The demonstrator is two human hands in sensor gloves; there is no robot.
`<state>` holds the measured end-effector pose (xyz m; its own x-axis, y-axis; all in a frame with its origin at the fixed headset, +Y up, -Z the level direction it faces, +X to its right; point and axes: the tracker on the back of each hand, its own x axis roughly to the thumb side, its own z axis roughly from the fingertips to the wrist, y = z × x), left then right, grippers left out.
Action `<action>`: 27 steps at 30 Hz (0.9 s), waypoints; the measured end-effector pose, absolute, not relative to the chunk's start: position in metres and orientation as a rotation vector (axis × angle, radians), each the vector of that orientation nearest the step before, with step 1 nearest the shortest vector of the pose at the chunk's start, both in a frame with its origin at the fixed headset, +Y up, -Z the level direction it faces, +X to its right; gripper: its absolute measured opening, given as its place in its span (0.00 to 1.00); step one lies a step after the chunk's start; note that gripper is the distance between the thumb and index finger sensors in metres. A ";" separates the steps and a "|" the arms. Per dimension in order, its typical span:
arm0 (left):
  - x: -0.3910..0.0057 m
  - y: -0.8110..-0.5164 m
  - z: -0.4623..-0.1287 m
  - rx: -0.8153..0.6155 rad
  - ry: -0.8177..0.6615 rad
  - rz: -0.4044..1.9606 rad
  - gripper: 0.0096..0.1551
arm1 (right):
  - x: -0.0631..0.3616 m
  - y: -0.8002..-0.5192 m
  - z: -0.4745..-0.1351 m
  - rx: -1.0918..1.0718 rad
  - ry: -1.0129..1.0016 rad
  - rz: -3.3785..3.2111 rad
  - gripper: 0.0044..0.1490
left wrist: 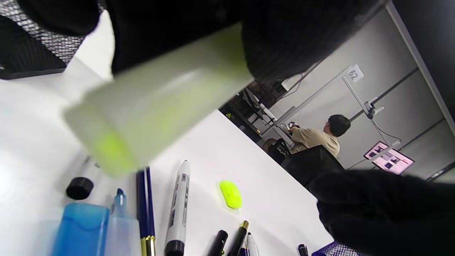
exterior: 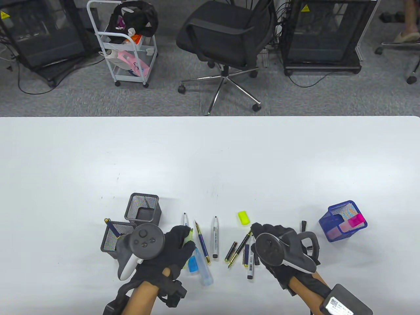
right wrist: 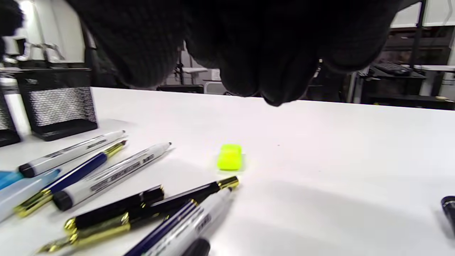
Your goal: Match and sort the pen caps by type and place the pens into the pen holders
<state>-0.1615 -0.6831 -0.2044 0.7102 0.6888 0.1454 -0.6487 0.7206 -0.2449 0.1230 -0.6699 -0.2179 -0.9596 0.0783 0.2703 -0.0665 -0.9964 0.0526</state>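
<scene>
White table [exterior: 210, 157]: left hand [exterior: 170, 249] grips yellow highlighter [left wrist: 160, 99]; right hand [exterior: 275, 239], fingers relaxed and empty, nears its yellow cap [exterior: 243, 218]. Capping should follow.

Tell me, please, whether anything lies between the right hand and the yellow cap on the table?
Nothing visible does. The yellow cap lies alone on bare table just beyond the right hand; the pens lie beside the hand, not in between.

My left hand [exterior: 174, 246] sits right of two pen holders [exterior: 131, 223]; loose pens [exterior: 215, 238] lie between it and my right hand [exterior: 279, 244], a cap [exterior: 243, 218] just beyond, another holder [exterior: 343, 221] farther right.
</scene>
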 end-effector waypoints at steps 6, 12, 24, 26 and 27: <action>-0.153 -0.686 -0.201 -0.193 -0.278 0.675 0.31 | 0.104 -0.684 -0.261 0.141 0.208 3.071 0.42; -0.152 -0.688 -0.199 -0.182 -0.281 0.662 0.31 | 0.092 -0.719 -0.293 -0.047 0.300 3.111 0.41; -0.158 -0.692 -0.204 -0.216 -0.255 0.665 0.31 | 0.080 -0.748 -0.314 -0.132 0.325 3.183 0.40; -0.157 -0.693 -0.204 -0.213 -0.255 0.655 0.31 | 0.078 -0.748 -0.315 -0.114 0.306 3.203 0.39; -0.157 -0.693 -0.204 -0.213 -0.253 0.654 0.31 | 0.076 -0.748 -0.316 -0.101 0.314 3.201 0.39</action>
<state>-0.1567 -0.6934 -0.2044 0.7651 0.6226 0.1644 -0.5710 0.7740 -0.2738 0.0760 -0.7482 -0.3162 -0.9951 -0.0823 -0.0547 0.0701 -0.9780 0.1964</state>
